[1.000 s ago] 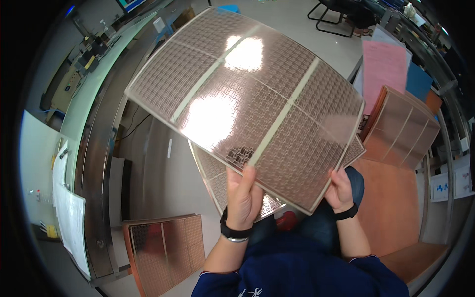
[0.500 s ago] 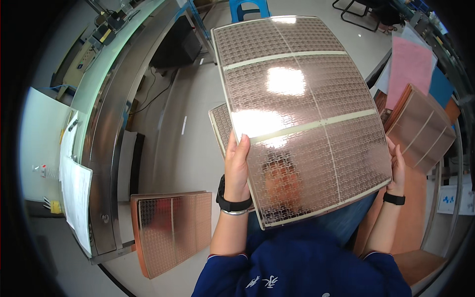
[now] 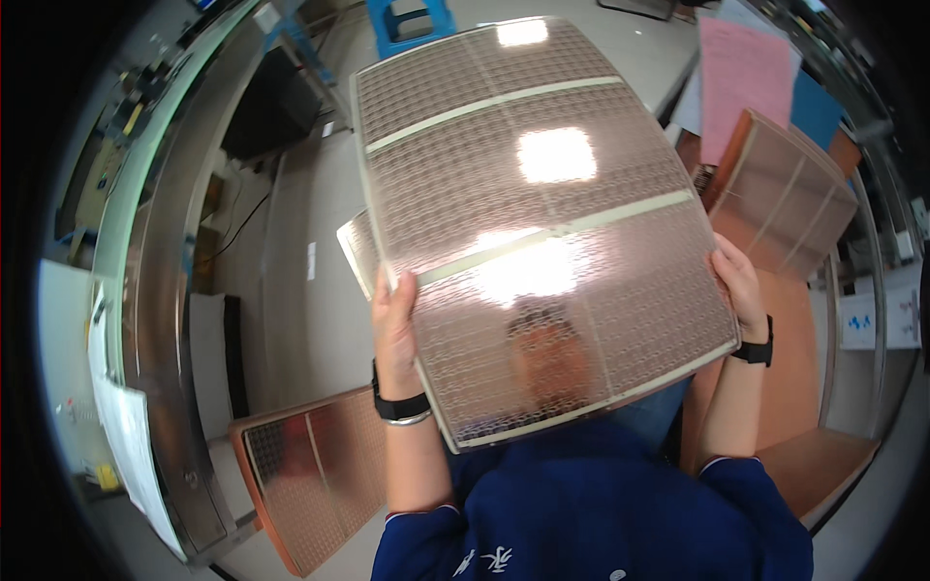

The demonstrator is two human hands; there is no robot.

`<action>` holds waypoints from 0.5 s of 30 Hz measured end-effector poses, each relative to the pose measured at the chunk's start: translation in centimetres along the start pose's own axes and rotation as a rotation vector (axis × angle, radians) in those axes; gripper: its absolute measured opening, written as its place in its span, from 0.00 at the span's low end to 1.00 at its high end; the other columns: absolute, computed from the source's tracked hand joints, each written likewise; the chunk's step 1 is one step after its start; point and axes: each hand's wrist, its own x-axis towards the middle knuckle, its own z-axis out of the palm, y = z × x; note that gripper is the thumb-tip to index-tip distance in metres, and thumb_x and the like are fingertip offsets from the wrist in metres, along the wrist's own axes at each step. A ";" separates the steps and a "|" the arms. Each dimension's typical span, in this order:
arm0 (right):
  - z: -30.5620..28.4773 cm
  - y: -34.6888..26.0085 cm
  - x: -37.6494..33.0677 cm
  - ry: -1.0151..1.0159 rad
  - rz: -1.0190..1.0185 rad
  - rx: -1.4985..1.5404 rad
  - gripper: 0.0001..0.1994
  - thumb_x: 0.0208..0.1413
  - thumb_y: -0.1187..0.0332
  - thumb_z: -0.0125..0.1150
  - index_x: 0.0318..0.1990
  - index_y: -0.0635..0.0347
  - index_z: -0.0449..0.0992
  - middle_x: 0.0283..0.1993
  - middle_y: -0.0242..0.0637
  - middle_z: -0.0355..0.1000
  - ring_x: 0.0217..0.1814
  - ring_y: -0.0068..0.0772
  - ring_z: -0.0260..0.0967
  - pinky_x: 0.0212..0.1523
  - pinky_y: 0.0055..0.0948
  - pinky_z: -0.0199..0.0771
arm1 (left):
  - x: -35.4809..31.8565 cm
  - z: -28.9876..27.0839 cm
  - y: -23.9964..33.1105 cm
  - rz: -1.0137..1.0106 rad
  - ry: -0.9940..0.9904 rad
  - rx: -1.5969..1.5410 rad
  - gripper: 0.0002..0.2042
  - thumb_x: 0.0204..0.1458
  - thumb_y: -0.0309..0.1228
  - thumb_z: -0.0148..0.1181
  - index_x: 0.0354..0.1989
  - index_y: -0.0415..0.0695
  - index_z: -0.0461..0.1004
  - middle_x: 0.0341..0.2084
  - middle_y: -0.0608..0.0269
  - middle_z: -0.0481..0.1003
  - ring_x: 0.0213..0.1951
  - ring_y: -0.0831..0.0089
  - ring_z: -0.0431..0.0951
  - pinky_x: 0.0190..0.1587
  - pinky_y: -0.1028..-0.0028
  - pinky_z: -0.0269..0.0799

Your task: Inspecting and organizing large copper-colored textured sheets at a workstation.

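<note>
Between my two hands is a large, shiny, copper-coloured circuit board panel (image 3: 465,339), covered in a fine repeating pattern and crossed by pale strips. It is tilted and reflects bright lights. My left hand (image 3: 395,324) grips its left edge, thumb on top. On the opposite edge, my right hand (image 3: 739,281) is closed with fingers along the rim; part of that grip is hidden behind the panel. Behind the held panel, the corner of another panel (image 3: 356,250) sticks out at the left.
A stack of similar panels (image 3: 325,484) leans at lower left beside a steel bench (image 3: 160,329). More panels (image 3: 790,198) rest at the right on a brown wooden stand (image 3: 775,353), near a pink sheet (image 3: 746,87). A blue stool (image 3: 412,24) stands at the far side.
The panel has shifted left in view, with both hands still on its edges. The surroundings have slid left too, and the view is turned slightly.
</note>
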 end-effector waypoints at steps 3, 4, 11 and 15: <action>0.2 -0.6 -0.1 -0.107 -0.006 0.044 0.19 0.59 0.69 0.47 0.55 0.72 0.61 0.49 0.38 0.68 0.49 0.23 0.65 0.49 0.21 0.64 | 0.1 -0.7 0.1 0.016 -0.004 0.003 0.23 0.55 0.29 0.52 0.58 0.37 0.57 0.48 0.57 0.68 0.47 0.72 0.69 0.50 0.74 0.65; 0.4 -0.9 -0.2 -0.078 -0.010 0.037 0.19 0.59 0.69 0.47 0.55 0.72 0.61 0.49 0.38 0.68 0.49 0.23 0.65 0.49 0.21 0.64 | 0.3 -1.0 -0.1 0.019 -0.017 0.010 0.23 0.55 0.28 0.52 0.58 0.36 0.56 0.48 0.56 0.68 0.47 0.72 0.69 0.51 0.74 0.65; 2.3 -2.1 -0.6 -0.041 -0.048 0.115 0.19 0.59 0.69 0.48 0.54 0.71 0.63 0.49 0.39 0.69 0.48 0.24 0.66 0.48 0.24 0.66 | 1.4 -4.7 -1.3 0.017 0.032 0.218 0.24 0.55 0.28 0.52 0.59 0.35 0.54 0.49 0.57 0.66 0.48 0.77 0.68 0.51 0.78 0.65; 2.4 -2.5 -0.5 -0.056 -0.069 0.040 0.17 0.59 0.68 0.48 0.52 0.71 0.66 0.45 0.36 0.70 0.45 0.22 0.66 0.46 0.22 0.66 | 1.2 -4.1 -1.3 0.015 0.000 0.210 0.21 0.58 0.30 0.46 0.59 0.37 0.54 0.48 0.53 0.68 0.45 0.71 0.72 0.45 0.75 0.71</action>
